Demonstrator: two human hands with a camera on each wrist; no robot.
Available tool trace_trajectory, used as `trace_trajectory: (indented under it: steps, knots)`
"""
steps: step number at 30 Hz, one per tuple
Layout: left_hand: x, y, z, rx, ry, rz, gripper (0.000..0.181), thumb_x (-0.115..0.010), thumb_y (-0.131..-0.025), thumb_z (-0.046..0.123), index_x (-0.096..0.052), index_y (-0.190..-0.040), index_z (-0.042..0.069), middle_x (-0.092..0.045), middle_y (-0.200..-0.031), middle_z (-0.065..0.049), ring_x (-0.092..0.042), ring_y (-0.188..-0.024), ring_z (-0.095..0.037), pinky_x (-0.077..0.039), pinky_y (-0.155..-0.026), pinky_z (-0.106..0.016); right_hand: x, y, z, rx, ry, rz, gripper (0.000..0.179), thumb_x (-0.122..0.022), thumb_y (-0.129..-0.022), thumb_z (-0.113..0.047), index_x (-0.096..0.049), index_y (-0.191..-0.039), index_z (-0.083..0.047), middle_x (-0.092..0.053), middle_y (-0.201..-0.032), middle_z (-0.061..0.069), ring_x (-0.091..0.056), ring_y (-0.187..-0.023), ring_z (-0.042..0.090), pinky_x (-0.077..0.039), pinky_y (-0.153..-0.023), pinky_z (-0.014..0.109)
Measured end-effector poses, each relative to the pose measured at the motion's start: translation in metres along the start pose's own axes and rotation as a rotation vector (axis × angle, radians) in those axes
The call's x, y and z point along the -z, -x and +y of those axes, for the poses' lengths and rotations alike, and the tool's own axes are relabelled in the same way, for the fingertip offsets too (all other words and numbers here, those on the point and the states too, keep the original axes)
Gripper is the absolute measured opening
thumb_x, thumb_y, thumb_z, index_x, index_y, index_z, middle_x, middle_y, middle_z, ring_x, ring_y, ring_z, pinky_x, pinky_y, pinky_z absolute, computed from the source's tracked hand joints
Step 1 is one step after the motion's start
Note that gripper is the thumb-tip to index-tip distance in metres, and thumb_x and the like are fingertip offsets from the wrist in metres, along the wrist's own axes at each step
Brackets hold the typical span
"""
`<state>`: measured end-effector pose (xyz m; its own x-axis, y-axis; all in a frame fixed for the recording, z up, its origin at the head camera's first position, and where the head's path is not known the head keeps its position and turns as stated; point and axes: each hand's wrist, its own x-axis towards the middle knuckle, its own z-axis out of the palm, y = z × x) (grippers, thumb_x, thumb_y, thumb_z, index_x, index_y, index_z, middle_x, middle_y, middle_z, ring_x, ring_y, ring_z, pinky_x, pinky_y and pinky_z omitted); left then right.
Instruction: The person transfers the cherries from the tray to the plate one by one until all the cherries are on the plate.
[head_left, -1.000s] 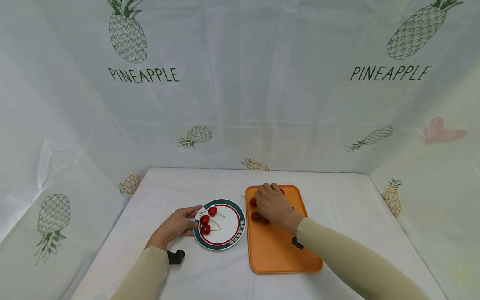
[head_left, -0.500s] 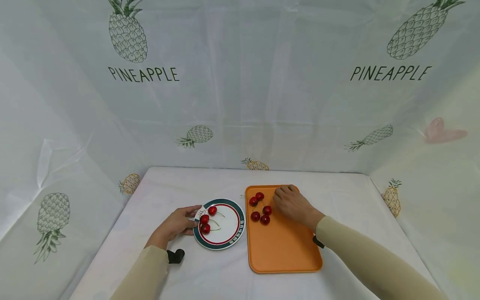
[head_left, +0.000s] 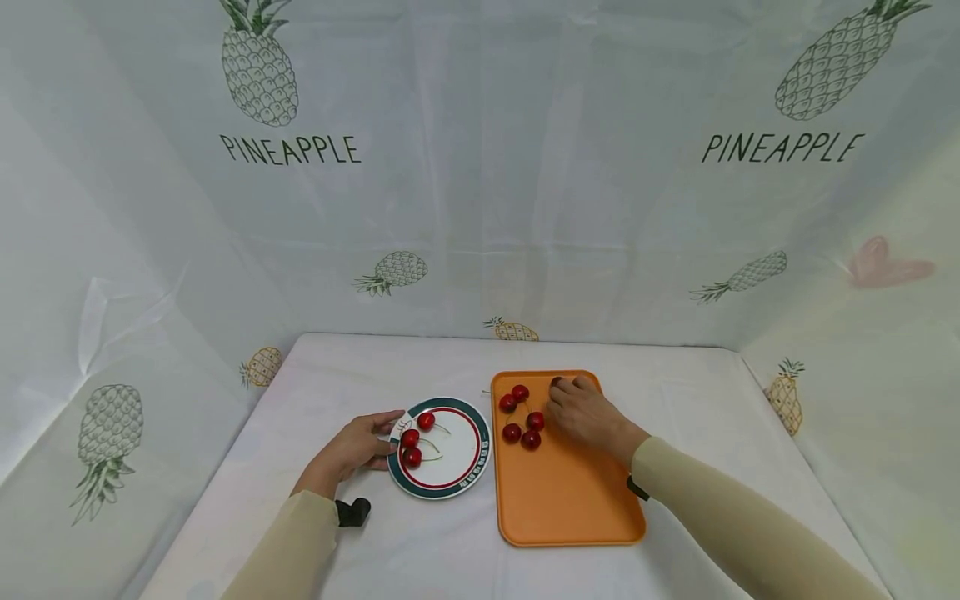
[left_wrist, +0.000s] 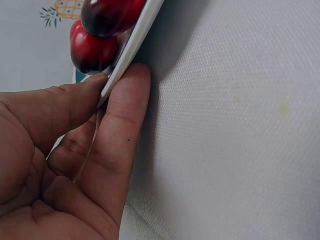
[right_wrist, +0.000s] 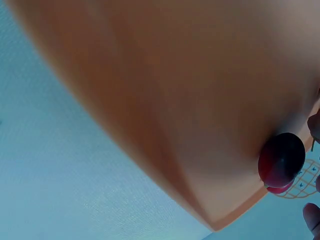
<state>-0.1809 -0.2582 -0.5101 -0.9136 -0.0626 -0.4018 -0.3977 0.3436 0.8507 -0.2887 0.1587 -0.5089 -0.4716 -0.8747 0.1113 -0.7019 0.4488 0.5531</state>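
My left hand holds the left rim of a white plate with a green and red border. In the left wrist view the thumb lies on top of the rim and a finger lies under it. Three red cherries with stems sit on the plate's left side. At the upper right of the orange tray, my right hand reaches down with bent fingers. One dark cherry shows at its fingertips; I cannot tell whether they grip it. The right wrist view shows cherries beside the fingertips.
Several cherries lie in the tray's upper left part. Plate and tray stand side by side on a white-covered table. Behind them hangs a curtain printed with pineapples.
My right hand has moved right from the cherries at the tray's upper left to its upper right. The cherries there are uncovered now. My left hand and the plate have stayed put.
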Motion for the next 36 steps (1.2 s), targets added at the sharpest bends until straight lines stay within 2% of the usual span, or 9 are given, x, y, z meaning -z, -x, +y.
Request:
trace_trajectory:
  steps: [5,11,24,32,36]
  knots:
    - [-0.001,-0.001,0.0,0.012,-0.002,0.019,0.067,-0.068,-0.093,-0.01,-0.055,-0.154,0.014,-0.057,-0.145,-0.022,-0.071,-0.089,-0.02,-0.066,-0.073,-0.035,0.003,0.0,-0.001,0.008,0.023,-0.019,0.015,-0.079,-0.095,-0.017,-0.067,-0.103,-0.014,-0.059,-0.106,0.001,-0.047,-0.097,0.023,-0.041,-0.078,0.035]
    - [0.0,-0.002,0.001,0.018,0.002,0.013,0.067,-0.068,-0.093,-0.009,-0.055,-0.155,0.014,-0.056,-0.147,-0.023,-0.071,-0.09,-0.021,-0.066,-0.073,-0.034,0.001,0.002,-0.002,0.008,0.002,0.002,0.015,-0.079,-0.094,-0.017,-0.067,-0.101,-0.014,-0.059,-0.102,0.0,-0.046,-0.095,0.022,-0.038,-0.075,0.033]
    - [0.0,-0.002,-0.001,0.019,0.002,0.02,0.067,-0.068,-0.092,-0.009,-0.056,-0.154,0.015,-0.057,-0.146,-0.022,-0.071,-0.088,-0.02,-0.066,-0.073,-0.035,0.01,0.001,-0.001,-0.023,-0.116,0.119,0.018,-0.076,-0.097,-0.018,-0.059,-0.099,-0.011,-0.056,-0.097,0.004,-0.05,-0.095,0.024,-0.043,-0.079,0.035]
    - [0.0,-0.002,-0.002,0.009,-0.014,0.023,0.067,-0.069,-0.092,-0.008,-0.056,-0.154,0.015,-0.058,-0.145,-0.021,-0.071,-0.088,-0.019,-0.066,-0.073,-0.035,0.015,-0.006,-0.001,-0.054,-0.157,0.202,0.021,-0.074,-0.098,-0.02,-0.056,-0.096,-0.01,-0.05,-0.092,0.005,-0.05,-0.092,0.025,-0.049,-0.083,0.036]
    - [0.0,-0.003,-0.003,0.002,0.0,0.015,0.066,-0.069,-0.093,-0.009,-0.056,-0.154,0.014,-0.057,-0.148,-0.023,-0.072,-0.088,-0.019,-0.066,-0.073,-0.036,0.019,-0.012,-0.003,-0.057,-0.187,0.241,0.019,-0.073,-0.098,-0.018,-0.056,-0.096,-0.01,-0.051,-0.091,0.005,-0.05,-0.09,0.024,-0.048,-0.081,0.035]
